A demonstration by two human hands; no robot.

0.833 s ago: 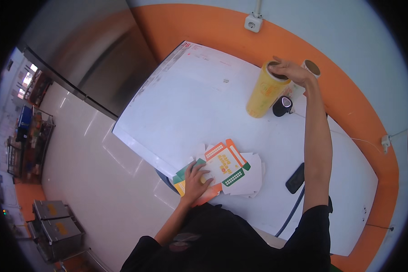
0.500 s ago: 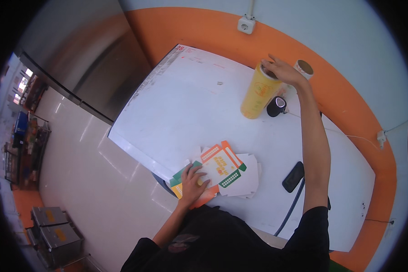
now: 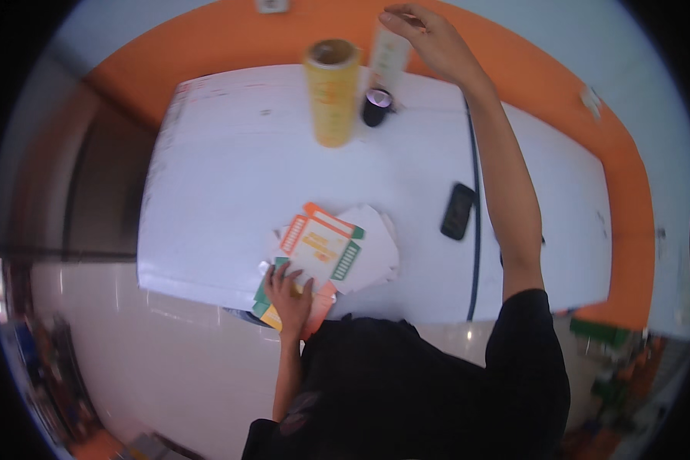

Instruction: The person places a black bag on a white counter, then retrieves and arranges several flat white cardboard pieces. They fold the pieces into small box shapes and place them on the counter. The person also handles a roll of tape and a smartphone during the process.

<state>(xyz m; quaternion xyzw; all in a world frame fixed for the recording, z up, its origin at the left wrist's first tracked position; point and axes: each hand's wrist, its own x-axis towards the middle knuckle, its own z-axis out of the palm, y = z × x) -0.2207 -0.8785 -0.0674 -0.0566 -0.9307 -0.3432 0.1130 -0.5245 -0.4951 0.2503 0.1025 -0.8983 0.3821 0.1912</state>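
Observation:
My left hand (image 3: 289, 297) lies with spread fingers on a stack of flat, unfolded cardboard boxes (image 3: 318, 249), printed orange, green and white, at the table's near edge. At the far side, my right hand (image 3: 431, 40) is raised over the top of a white roll (image 3: 389, 57), with fingers reaching left and thumb apart. It hides the roll's top, so contact is unclear. Left of that roll stands an upright yellow wrapped roll (image 3: 333, 100) with a hollow core. A small black cylinder (image 3: 376, 109) with a pale top sits between the two, nearer to me.
A black phone (image 3: 458, 211) lies on the white table (image 3: 207, 184), right of the boxes. Beside it a dark cable or seam (image 3: 475, 253) runs front to back. An orange-banded wall (image 3: 514, 57) borders the far side. Blurred shelving (image 3: 50, 368) stands at lower left.
My right hand has moved from the yellow roll's top to above the white roll. My left hand stays on the boxes. The whole view has turned, with some blur.

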